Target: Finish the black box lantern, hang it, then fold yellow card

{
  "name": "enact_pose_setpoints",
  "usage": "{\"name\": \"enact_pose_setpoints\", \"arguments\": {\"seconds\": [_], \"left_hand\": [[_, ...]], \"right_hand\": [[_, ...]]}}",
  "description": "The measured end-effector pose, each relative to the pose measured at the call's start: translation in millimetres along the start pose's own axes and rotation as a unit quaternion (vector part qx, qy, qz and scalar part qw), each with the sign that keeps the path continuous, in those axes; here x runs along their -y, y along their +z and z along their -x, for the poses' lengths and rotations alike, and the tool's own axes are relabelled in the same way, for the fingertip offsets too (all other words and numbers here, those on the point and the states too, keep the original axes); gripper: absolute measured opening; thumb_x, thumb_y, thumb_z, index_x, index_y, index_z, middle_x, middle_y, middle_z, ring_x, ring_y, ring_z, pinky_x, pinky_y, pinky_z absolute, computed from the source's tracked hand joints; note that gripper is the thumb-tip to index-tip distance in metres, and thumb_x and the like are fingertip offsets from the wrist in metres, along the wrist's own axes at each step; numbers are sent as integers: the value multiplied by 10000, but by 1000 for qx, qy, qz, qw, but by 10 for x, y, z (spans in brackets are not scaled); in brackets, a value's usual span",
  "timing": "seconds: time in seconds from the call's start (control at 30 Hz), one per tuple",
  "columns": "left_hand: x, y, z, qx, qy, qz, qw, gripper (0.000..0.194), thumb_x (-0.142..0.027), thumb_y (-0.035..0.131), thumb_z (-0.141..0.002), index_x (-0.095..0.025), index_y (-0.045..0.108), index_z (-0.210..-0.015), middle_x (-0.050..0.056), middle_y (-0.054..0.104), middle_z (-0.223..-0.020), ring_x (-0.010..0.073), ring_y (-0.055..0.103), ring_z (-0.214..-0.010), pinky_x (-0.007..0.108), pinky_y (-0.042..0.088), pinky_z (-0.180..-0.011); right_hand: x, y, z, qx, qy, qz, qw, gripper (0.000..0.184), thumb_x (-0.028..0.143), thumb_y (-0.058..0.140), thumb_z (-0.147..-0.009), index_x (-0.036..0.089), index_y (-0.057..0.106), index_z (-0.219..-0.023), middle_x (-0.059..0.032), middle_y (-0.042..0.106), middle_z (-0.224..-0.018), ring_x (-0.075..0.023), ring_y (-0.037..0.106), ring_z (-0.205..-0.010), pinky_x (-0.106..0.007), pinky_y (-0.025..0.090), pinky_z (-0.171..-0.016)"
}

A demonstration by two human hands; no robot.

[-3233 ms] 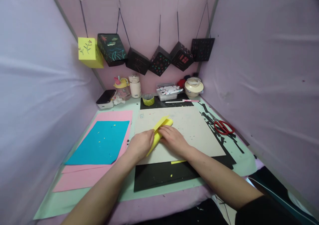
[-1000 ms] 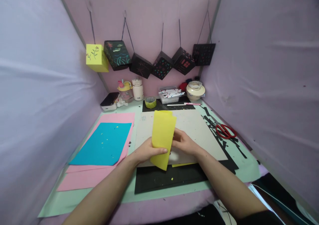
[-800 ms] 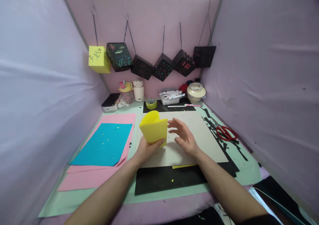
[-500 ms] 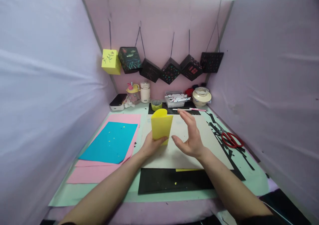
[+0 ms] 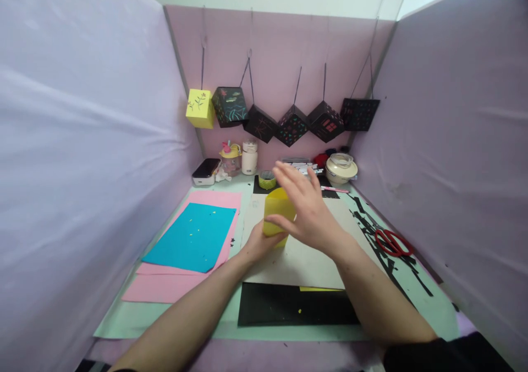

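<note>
Pointing lengthwise upward, curled yellow paper point(image 5: 275, 223) is gripped by the left hand point(image 5: 259, 244); the spread right hand point(image 5: 307, 212) hides its upper-right edge.

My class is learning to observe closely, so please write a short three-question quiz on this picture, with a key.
1. Short answer: Which hand grips the yellow paper near its lower end?

2. True or false: The red-handled scissors lie among black strips.

3. Multiple choice: What does the blue sheet lie on?
A. white board
B. pink sheets
C. black card

Key
1. The left hand.
2. True.
3. B.
</note>
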State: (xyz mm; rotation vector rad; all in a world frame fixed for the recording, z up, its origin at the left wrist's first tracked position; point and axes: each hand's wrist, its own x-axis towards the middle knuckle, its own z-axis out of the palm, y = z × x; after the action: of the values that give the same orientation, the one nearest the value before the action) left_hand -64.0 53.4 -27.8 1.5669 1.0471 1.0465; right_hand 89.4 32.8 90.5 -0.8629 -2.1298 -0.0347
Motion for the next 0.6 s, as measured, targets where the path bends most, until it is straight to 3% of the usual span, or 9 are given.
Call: {"name": "enact_pose_setpoints", "arguments": {"seconds": [0.07,0.13,0.23,0.3,0.37,0.43,0.6], "left_hand": [[68,-15,-6,9,6,18,1000,489,-414,717,-761,-146,582,-1147,117,673,-1106,291,627,-1009,389,508,-828],[125,-22,-11,15,8,28,999,481,-419,720,-759,-141,585,-1127,113,677,-1072,273,636,-950,373,511,-785],[170,-11,-19,18,10,30,999,460,-410,728,-749,-142,602,-1101,106,683,-1057,259,638,-924,356,508,-771],[176,9,-27,19,3,23,1000,441,-400,740,-731,-139,621,-1067,101,694,-1028,259,645,-907,349,511,-757],[174,31,-35,22,0,16,1000,437,-397,746,-721,-144,634,-1059,95,703,-1024,264,651,-913,349,516,-757],[170,55,-37,28,6,12,1000,449,-391,747,-722,-153,642,-1087,94,704,-1059,273,654,-944,355,522,-780],[186,119,-22,37,22,-7,999,445,-362,776,-695,-157,672,-1076,105,711,-1081,295,664,-965,373,530,-812]], "right_hand": [[-142,18,84,-53,53,-84,994,814,446,649,-838,288,216,-1508,-83,313,-1549,-301,278,-1430,-576,133,-1179],[-309,109,202,-48,114,-217,968,842,511,646,-824,282,212,-1508,-101,346,-1530,-287,332,-1406,-529,256,-1152],[-509,360,392,38,157,-450,878,937,680,636,-739,254,268,-1488,-140,474,-1436,-303,456,-1320,-470,413,-1052],[-563,544,486,12,186,-540,821,903,788,529,-724,242,387,-1428,-137,541,-1368,-308,514,-1257,-435,464,-991],[-555,700,547,-28,224,-578,784,847,836,389,-753,238,493,-1343,-126,606,-1283,-302,566,-1186,-408,499,-927],[-512,815,587,-69,276,-562,776,798,828,309,-791,219,589,-1225,-121,672,-1155,-294,614,-1096,-387,522,-857],[-392,961,650,-119,389,-423,810,805,839,242,-794,173,690,-851,-127,716,-847,-288,663,-873,-359,526,-717]]}}
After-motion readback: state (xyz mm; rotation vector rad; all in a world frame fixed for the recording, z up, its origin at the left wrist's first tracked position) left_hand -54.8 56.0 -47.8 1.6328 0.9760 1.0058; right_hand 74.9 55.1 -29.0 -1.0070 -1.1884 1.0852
